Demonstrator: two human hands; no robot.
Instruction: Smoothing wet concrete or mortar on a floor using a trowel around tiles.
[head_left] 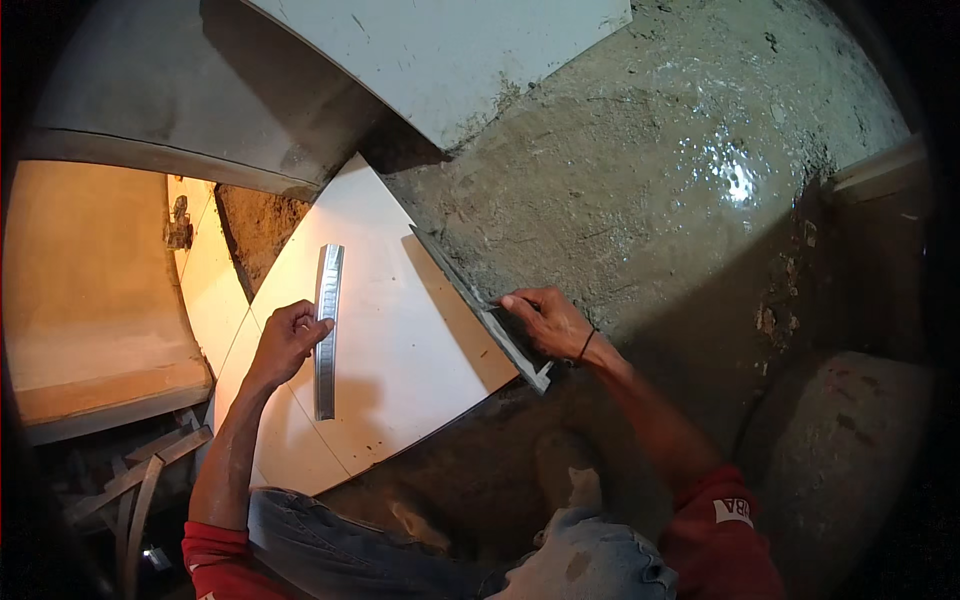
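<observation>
My left hand (290,345) pinches a short silvery metal strip (328,330) with a bent profile, holding it over a large white floor tile (380,340). My right hand (546,322) is closed round a long, grey, flat-bladed tool like a plastering trowel (460,285), seen nearly edge-on. This tool slants along the tile's right edge and casts a shadow on the tile. My right fingers hide its grip. Whether its blade touches the tile, I cannot tell.
Wet grey mortar (640,190) spreads beyond the tile to the right. Another large pale slab (450,60) lies at the far side. A lit doorway (100,290) opens at left, with metal pieces (140,490) below it. A grey rounded object (840,450) stands at right.
</observation>
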